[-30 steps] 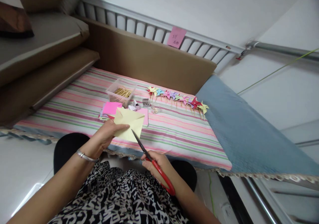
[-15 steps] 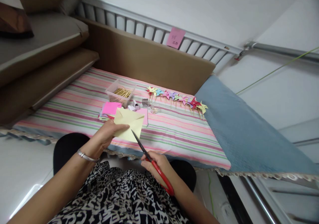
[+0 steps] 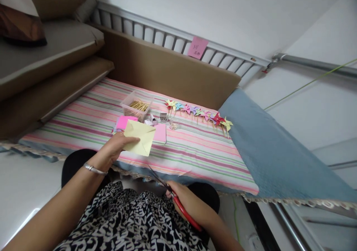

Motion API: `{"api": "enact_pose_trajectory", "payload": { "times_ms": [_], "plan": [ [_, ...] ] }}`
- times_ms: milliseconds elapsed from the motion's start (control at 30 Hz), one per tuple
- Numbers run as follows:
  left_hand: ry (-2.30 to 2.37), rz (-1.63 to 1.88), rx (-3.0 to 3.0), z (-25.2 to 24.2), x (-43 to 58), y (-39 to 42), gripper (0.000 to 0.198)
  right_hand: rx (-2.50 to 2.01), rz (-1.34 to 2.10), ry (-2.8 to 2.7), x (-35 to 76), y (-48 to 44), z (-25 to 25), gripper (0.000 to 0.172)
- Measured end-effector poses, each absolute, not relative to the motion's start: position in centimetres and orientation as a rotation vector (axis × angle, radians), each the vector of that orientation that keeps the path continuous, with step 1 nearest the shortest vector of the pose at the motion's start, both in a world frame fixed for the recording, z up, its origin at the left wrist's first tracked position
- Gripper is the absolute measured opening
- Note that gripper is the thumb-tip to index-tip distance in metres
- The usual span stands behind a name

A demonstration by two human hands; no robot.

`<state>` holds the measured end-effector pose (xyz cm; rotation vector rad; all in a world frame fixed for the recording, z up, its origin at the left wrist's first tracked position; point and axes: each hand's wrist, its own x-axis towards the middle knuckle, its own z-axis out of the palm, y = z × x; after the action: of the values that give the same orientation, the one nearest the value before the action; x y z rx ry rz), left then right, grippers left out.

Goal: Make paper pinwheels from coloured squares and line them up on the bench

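Note:
My left hand (image 3: 118, 145) pinches a square sheet of pale yellow paper (image 3: 143, 134) at its left side, thumb on top. Diagonal lines, creased or cut, run across the sheet. Lower and to the right, my right hand (image 3: 181, 195) is closed around red-handled scissors (image 3: 186, 214). Their dark blades point up and left, apart from the paper. Behind the sheet lie a stack of bright pink and other coloured papers (image 3: 125, 122) and a light pink pad (image 3: 160, 133).
A clear plastic box (image 3: 132, 111) holds thin wooden sticks. Beside it are small open boxes (image 3: 163, 117) and a clear round container (image 3: 173, 125). Several finished paper pinwheels (image 3: 206, 115) lie in a row on the striped cloth (image 3: 200, 158). A brown board (image 3: 167, 68) stands behind.
The scissors have moved down and right, away from the paper. My left hand and the yellow sheet have shifted slightly left.

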<state>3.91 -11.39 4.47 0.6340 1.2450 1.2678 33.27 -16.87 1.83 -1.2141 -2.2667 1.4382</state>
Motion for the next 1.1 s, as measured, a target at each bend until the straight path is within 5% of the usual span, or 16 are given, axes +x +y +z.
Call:
{"api": "enact_pose_trajectory", "payload": {
  "times_ms": [267, 500, 833, 1100],
  "plan": [
    [1.183, 0.924, 0.829, 3.7, 6.2, -12.0, 0.031, -1.306, 1.023, -1.907, 33.4, -13.4, 2.4, 0.041],
    [1.147, 0.744, 0.881, 3.3, 8.8, -13.1, 0.022, -1.137, 1.125, -2.032, 28.4, -10.9, 5.3, 0.040],
    [0.865, 1.181, 0.448, 2.3, 9.7, -13.3, 0.043, -1.064, 1.319, -1.324, 26.0, -11.4, 2.9, 0.034],
    [0.954, 1.320, 0.436, 1.5, 12.0, -13.5, 0.050, -1.079, 1.326, -1.293, 24.9, -11.8, 1.7, 0.035]
  ]
}}
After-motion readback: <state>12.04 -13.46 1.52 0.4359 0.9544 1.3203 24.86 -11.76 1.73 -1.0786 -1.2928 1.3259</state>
